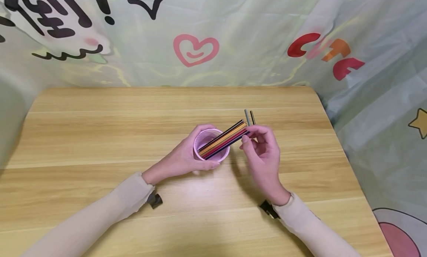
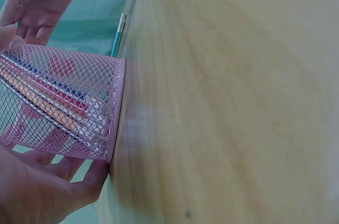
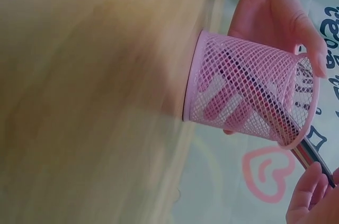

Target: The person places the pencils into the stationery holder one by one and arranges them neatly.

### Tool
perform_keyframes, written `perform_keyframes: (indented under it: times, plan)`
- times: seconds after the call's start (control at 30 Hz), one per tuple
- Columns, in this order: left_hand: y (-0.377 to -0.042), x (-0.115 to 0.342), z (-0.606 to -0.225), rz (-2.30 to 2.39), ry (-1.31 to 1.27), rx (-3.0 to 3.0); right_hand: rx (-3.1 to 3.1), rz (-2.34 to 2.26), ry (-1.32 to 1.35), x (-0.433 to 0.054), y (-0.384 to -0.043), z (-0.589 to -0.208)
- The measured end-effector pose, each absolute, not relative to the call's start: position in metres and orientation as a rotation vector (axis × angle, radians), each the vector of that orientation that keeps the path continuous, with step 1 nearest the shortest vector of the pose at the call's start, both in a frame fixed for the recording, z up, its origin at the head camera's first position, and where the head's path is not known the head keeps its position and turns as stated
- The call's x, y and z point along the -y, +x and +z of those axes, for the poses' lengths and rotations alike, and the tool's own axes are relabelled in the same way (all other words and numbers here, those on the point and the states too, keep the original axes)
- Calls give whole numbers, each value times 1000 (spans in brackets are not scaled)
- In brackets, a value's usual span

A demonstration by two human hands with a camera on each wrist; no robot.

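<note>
My left hand (image 1: 185, 153) grips a pink mesh pen cup (image 3: 249, 86) round its side, thumb and fingers on opposite sides. The cup stands upright on the wooden table. Several pencils (image 1: 221, 140), with black, orange, red and dark blue sides, lean inside it toward the right, their lower ends showing through the mesh in the left wrist view. At their upper ends, above the rim, my right hand (image 1: 263, 153) pinches them between thumb and index finger; its other fingers are curled.
Beyond the right hand, a grey-blue pencil (image 1: 247, 117) and a dark pencil (image 1: 252, 117) lie on the table (image 1: 133, 112), partly hidden by that hand. A printed curtain (image 1: 247, 42) hangs behind the table's far edge and along the right side.
</note>
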State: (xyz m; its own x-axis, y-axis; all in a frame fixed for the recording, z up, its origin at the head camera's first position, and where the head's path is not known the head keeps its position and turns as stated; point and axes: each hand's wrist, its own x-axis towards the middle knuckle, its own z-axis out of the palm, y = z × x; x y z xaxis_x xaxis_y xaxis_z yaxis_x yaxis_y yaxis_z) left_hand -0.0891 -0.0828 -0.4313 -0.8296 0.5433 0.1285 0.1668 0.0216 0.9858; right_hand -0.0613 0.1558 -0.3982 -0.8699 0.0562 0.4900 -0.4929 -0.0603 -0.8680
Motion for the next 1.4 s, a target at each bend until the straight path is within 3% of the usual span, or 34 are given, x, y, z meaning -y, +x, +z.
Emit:
perform_keyframes:
  times: [0.6,1.4]
  plan:
    - [-90,84,-431,1887,745,-2031,1965,1913,556,-179,-66,-402]
    - [-88,81,-430,1836,700,-2077,2731,1525,206,-236,-128,-402]
